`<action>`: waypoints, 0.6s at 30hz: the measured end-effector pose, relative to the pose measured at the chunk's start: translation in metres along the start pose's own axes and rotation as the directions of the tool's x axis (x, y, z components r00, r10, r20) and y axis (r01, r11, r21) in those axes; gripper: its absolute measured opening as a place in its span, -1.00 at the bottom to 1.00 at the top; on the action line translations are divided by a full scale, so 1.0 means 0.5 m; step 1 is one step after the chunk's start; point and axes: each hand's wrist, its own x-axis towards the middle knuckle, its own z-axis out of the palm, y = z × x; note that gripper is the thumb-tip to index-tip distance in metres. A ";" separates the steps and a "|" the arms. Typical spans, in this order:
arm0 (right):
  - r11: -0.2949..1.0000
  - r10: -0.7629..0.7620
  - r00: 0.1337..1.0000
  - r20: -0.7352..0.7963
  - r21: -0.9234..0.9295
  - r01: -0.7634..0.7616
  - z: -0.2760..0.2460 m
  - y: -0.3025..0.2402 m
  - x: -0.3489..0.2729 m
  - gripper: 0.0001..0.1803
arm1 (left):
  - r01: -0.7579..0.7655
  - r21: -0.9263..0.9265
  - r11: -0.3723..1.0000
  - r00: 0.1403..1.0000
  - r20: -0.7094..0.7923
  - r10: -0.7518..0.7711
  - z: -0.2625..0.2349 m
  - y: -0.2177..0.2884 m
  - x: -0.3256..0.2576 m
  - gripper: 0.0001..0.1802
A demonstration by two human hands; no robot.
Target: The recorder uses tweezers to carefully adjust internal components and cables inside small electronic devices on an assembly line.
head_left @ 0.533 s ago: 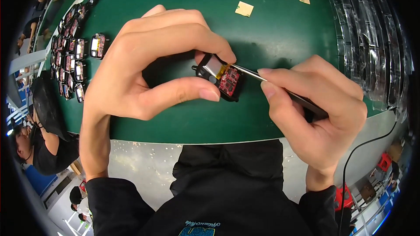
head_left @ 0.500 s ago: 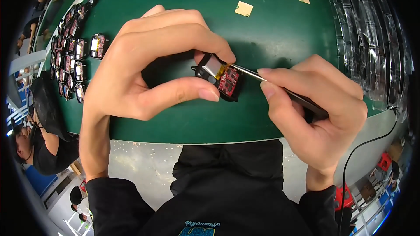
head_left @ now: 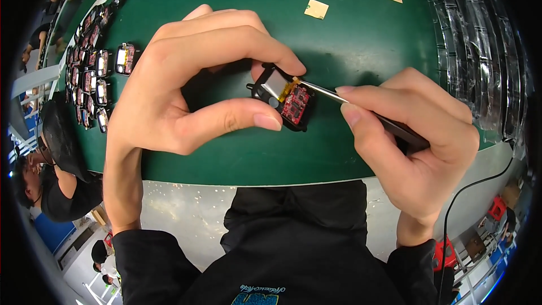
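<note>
Now, left hand (head_left: 158, 90): your finger and thumb grip a gadget (head_left: 288, 99) over the bench (head_left: 226, 169).
Right hand (head_left: 426, 161): you pinch one thin tool (head_left: 327, 92), tip at the gadget's upper corner.
Gadget: probably light, stiff-cased, fragile inside; hold its black edges.
Counts: one gadget held, another gadget (head_left: 125, 58) apart, two yellow squares (head_left: 316, 9); the left cluster (head_left: 89, 81) too crowded to count.

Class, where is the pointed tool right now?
Head view, right of centre: the tool is in the right hand, its tip by the device.
</note>
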 end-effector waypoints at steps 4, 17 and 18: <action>1.000 -0.018 1.000 0.008 -0.025 0.019 0.000 0.000 0.000 -0.76 | 0.004 -0.030 1.000 1.000 -0.011 -0.004 0.003 -0.002 -0.001 -0.26; 0.997 -0.066 0.998 0.000 -0.044 0.066 0.004 0.004 0.000 -0.76 | 0.005 -0.068 0.998 1.000 -0.002 -0.005 0.002 -0.001 -0.001 -0.30; 0.997 -0.065 0.998 0.002 -0.043 0.065 0.005 0.003 -0.001 -0.76 | 0.006 -0.068 0.998 1.000 -0.002 -0.007 0.001 -0.001 -0.001 -0.30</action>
